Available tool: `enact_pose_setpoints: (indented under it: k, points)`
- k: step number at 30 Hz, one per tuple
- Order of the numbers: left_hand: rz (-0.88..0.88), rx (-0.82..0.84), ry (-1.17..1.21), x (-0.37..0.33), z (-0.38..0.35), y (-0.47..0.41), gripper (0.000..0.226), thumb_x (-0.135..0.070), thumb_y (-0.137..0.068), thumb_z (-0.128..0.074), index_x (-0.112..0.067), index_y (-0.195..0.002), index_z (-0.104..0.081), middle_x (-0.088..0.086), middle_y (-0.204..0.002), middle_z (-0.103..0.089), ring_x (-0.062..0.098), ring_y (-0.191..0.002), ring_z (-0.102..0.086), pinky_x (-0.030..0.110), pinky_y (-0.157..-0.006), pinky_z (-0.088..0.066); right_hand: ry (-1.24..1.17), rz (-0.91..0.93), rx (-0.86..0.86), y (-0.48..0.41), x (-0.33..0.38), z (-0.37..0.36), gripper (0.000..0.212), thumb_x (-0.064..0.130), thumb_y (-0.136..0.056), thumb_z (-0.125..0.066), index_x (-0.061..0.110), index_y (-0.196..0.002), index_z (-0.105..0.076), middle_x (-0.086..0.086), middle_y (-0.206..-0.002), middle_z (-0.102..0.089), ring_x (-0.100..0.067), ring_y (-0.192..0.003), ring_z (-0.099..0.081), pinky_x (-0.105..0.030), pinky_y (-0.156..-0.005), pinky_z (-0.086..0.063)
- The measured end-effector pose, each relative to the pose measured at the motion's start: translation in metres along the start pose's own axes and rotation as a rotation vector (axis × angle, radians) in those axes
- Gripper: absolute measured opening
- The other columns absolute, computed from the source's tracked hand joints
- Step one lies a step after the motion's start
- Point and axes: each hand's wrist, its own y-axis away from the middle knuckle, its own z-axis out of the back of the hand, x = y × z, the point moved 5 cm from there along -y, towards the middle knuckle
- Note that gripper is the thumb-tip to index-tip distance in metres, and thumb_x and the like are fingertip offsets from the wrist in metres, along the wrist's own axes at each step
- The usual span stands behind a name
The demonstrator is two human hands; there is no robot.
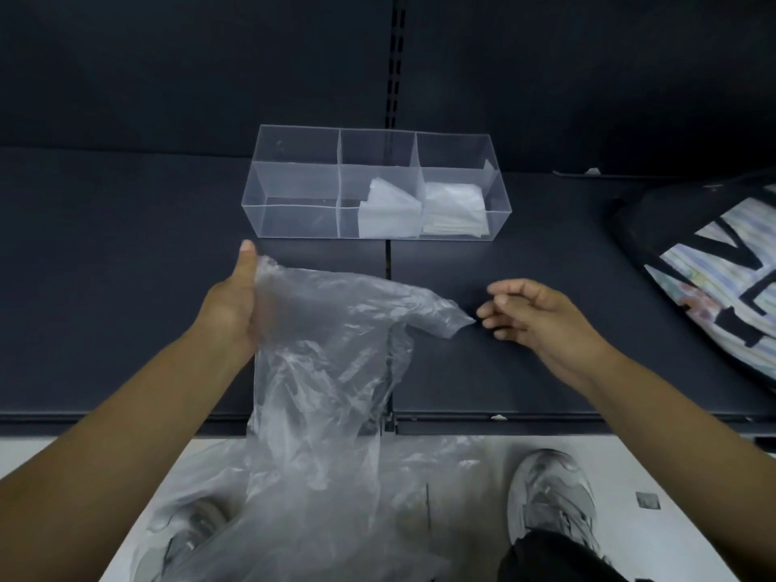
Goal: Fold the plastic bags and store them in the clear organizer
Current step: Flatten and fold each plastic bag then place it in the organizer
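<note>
Looks like the spreading-out step: the left grip (235, 304) is wrapped round one top corner of the plastic bag (331, 371), the right grip (533, 317) pinches the other corner, and the rest hangs off the shelf (126, 287) edge toward the floor. Next I'd guess it needs laying flat and smoothing before any folding. The organizer (294, 182) sits just behind, with folded bags (388, 212) in its middle and right sections
</note>
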Motion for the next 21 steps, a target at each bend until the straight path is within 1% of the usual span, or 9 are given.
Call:
enact_pose_setpoints:
  k: [2,4,6,7,9,12,15,18,21]
  points:
    - [0.002,-0.014,0.025,0.001,0.001,-0.001,0.062,-0.073,-0.078,-0.055,-0.018,-0.103,-0.068,0.002,-0.096,-0.073,0.020,-0.085,-0.071,0.036,-0.070,-0.055,-0.001,-0.069,0.084,-0.001,-0.002,-0.008,0.026,0.023,-0.097,-0.052,0.020,-0.122,-0.054,-0.008,-0.091,-0.070,-0.017,-0.077,-0.067,-0.026,-0.065,-0.056]
    - [-0.002,-0.032,0.038,0.002,0.002,-0.002,0.060,-0.073,-0.077,-0.056,-0.019,-0.099,-0.069,0.001,-0.093,-0.074,0.019,-0.083,-0.071,0.035,-0.069,-0.055,0.202,-0.013,0.151,-0.002,0.002,-0.015,0.043,0.031,-0.090,-0.061,0.029,-0.130,-0.048,-0.004,-0.094,-0.063,-0.012,-0.077,-0.063,-0.026,-0.066,-0.054]
    - [-0.008,-0.054,0.050,0.003,0.003,-0.004,0.058,-0.073,-0.075,-0.057,-0.020,-0.094,-0.069,0.000,-0.090,-0.074,0.019,-0.081,-0.072,0.036,-0.069,-0.055,0.467,0.102,0.196,-0.003,0.007,-0.021,0.055,0.031,-0.080,-0.074,0.038,-0.128,-0.049,0.000,-0.100,-0.053,-0.009,-0.079,-0.056,-0.021,-0.073,-0.049]
    - [-0.011,-0.062,0.048,0.003,0.003,-0.005,0.058,-0.073,-0.075,-0.058,-0.020,-0.094,-0.069,0.000,-0.090,-0.074,0.019,-0.081,-0.072,0.036,-0.070,-0.056,0.550,0.145,0.213,-0.004,0.007,-0.024,0.056,0.030,-0.076,-0.078,0.040,-0.125,-0.052,0.001,-0.104,-0.048,-0.008,-0.080,-0.053,-0.017,-0.076,-0.046]
    - [-0.019,-0.069,0.037,0.003,0.003,-0.005,0.058,-0.074,-0.073,-0.058,-0.021,-0.094,-0.068,0.001,-0.093,-0.073,0.021,-0.083,-0.071,0.039,-0.074,-0.056,0.602,0.222,0.215,-0.003,0.006,-0.031,0.040,0.025,-0.076,-0.079,0.035,-0.111,-0.063,0.003,-0.105,-0.045,-0.004,-0.082,-0.050,-0.009,-0.077,-0.040]
    - [-0.019,-0.068,0.039,0.003,0.003,-0.006,0.058,-0.072,-0.075,-0.057,-0.020,-0.095,-0.069,0.001,-0.094,-0.073,0.023,-0.087,-0.070,0.042,-0.080,-0.056,0.610,0.256,0.213,-0.003,0.006,-0.031,0.008,0.019,-0.082,-0.073,0.026,-0.081,-0.068,0.004,-0.102,-0.049,-0.004,-0.084,-0.051,-0.006,-0.079,-0.037]
    - [-0.023,-0.077,0.059,0.001,0.004,-0.006,0.045,-0.061,-0.085,-0.056,-0.018,-0.093,-0.069,0.000,-0.088,-0.072,0.018,-0.081,-0.069,0.038,-0.078,-0.055,0.588,0.195,0.225,-0.007,0.013,-0.012,0.020,0.025,-0.087,-0.065,0.019,-0.068,-0.062,0.002,-0.093,-0.054,-0.004,-0.082,-0.053,-0.014,-0.082,-0.038]
    - [-0.069,-0.079,0.044,-0.004,0.003,-0.008,0.029,-0.037,-0.097,-0.052,-0.016,-0.080,-0.063,0.000,-0.082,-0.064,0.015,-0.074,-0.062,0.033,-0.079,-0.052,0.366,0.130,0.189,-0.011,0.020,0.007,0.031,0.038,-0.084,-0.060,0.015,-0.064,-0.052,-0.001,-0.068,-0.049,-0.011,-0.066,-0.046,-0.026,-0.069,-0.037]
    - [-0.109,-0.055,-0.010,-0.005,0.001,-0.007,0.030,-0.030,-0.100,-0.049,-0.016,-0.074,-0.056,-0.001,-0.069,-0.052,0.009,-0.052,-0.047,0.021,-0.051,-0.044,0.229,0.074,0.062,-0.023,0.014,0.020,0.020,0.024,-0.081,-0.068,0.013,-0.071,-0.055,-0.004,-0.059,-0.054,-0.015,-0.057,-0.045,-0.026,-0.063,-0.040]
